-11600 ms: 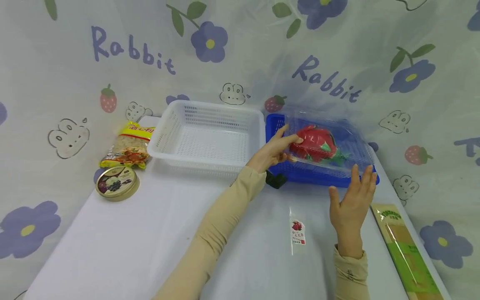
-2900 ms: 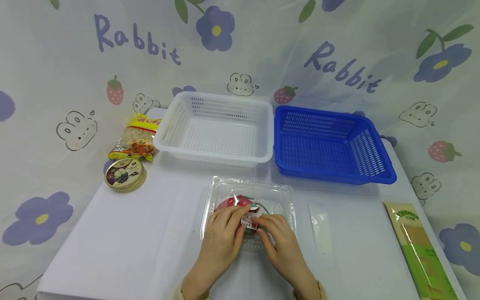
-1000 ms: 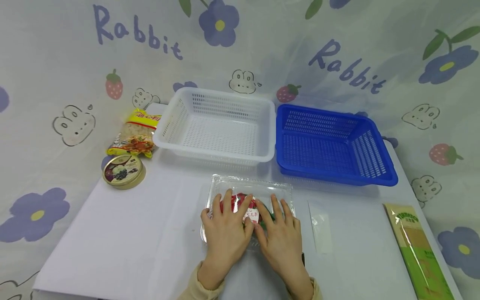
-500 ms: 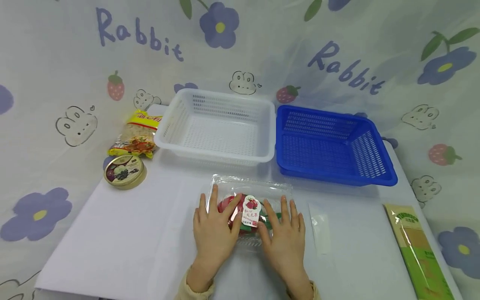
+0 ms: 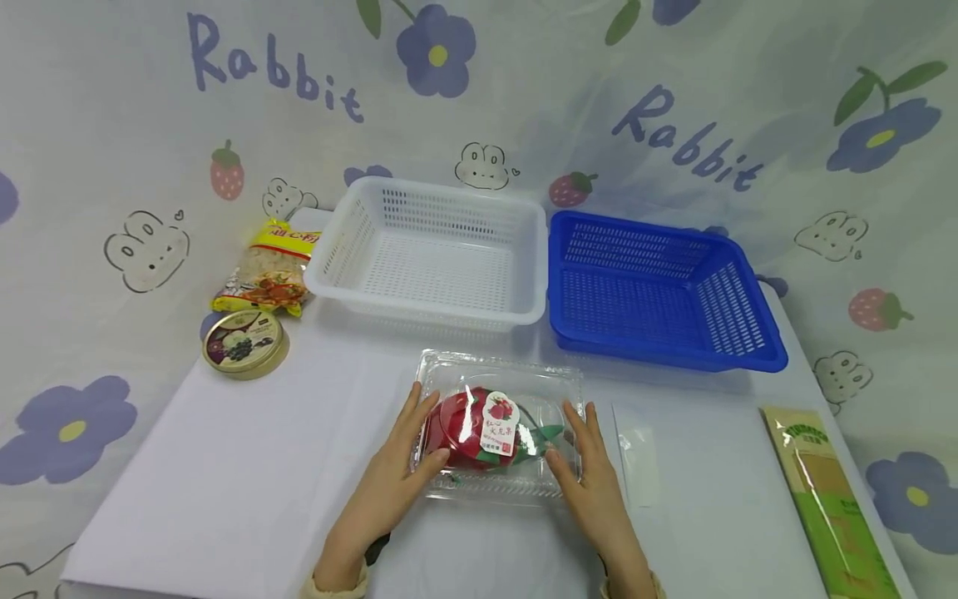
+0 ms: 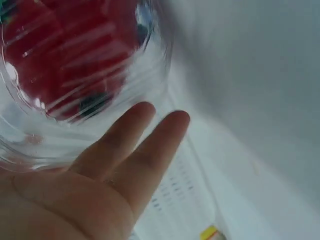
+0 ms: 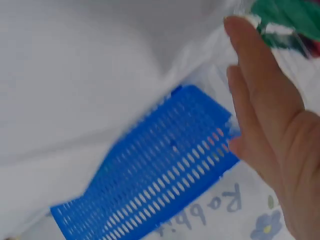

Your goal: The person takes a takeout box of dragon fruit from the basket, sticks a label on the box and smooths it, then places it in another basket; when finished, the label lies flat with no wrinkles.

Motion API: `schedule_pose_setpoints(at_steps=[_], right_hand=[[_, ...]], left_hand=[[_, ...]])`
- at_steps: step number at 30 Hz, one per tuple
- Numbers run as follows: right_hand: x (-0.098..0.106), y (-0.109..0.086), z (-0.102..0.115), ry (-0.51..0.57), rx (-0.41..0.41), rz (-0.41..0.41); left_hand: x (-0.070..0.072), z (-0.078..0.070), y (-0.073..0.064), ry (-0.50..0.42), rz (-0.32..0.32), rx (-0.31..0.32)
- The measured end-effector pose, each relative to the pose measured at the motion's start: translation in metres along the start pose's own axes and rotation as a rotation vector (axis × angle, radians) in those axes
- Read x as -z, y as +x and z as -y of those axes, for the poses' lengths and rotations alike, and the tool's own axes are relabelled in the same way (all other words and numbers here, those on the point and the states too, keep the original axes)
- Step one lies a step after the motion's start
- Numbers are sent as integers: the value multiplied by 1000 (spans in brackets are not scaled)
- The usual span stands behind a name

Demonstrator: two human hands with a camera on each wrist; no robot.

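A clear plastic clamshell box (image 5: pixel 524 372) lies on the white table in front of me, its lid down. Inside shows a red dragon fruit (image 5: pixel 455 428) with green leafy tips. On the lid sits a white label (image 5: pixel 498 426) with a dragon fruit picture and red writing. My left hand (image 5: pixel 391 474) is at the box's left side, fingers extended and thumb near the front left of the lid. My right hand (image 5: pixel 591 478) flanks the right side the same way. In the left wrist view, two straight fingers (image 6: pixel 155 155) lie beside the box wall.
Behind the box stand a white basket (image 5: pixel 427 314) and a blue basket (image 5: pixel 636 348). A yellow food bag (image 5: pixel 269 266) and a round gold tin (image 5: pixel 245 344) are at left. A clear backing strip (image 5: pixel 636 466) lies right of the box, a green-and-tan packet (image 5: pixel 831 499) at far right.
The box came out of the blue basket to the table front. The label moved from its strip onto the lid. My hands pressed around it, then spread apart to the box's sides.
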State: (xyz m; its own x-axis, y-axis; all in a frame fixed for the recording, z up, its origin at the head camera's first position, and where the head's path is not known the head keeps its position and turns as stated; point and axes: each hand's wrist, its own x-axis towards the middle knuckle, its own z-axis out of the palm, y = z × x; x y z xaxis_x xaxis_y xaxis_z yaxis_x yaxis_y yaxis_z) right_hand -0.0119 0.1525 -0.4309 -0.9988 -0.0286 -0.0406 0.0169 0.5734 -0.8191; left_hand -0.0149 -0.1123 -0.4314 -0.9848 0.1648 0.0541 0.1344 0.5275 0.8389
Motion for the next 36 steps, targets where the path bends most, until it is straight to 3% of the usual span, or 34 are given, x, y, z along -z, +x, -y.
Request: schedule_pose_setpoints(at_steps=[4, 7, 11, 15, 22, 28, 33, 36], right_hand=[[-4, -2, -7, 86, 25, -18], [-5, -5, -13, 90, 92, -18], [-1, -7, -18, 79, 182, 47], [3, -8, -19, 33, 211, 114], [4, -6, -17, -28, 234, 109], [3, -5, -7, -16, 276, 124], [5, -3, 6, -45, 382, 89], [10, 2, 16, -79, 482, 56]], left_hand=[[0, 3, -4, -77, 40, 4], [0, 6, -7, -90, 65, 16], [0, 12, -8, -50, 75, -4], [-1, 13, -8, -11, 61, -58], [-2, 11, -7, 70, -5, -163], [9, 4, -9, 145, -105, -317], [20, -3, -8, 141, -223, -428], [26, -6, -5, 82, -287, -487]])
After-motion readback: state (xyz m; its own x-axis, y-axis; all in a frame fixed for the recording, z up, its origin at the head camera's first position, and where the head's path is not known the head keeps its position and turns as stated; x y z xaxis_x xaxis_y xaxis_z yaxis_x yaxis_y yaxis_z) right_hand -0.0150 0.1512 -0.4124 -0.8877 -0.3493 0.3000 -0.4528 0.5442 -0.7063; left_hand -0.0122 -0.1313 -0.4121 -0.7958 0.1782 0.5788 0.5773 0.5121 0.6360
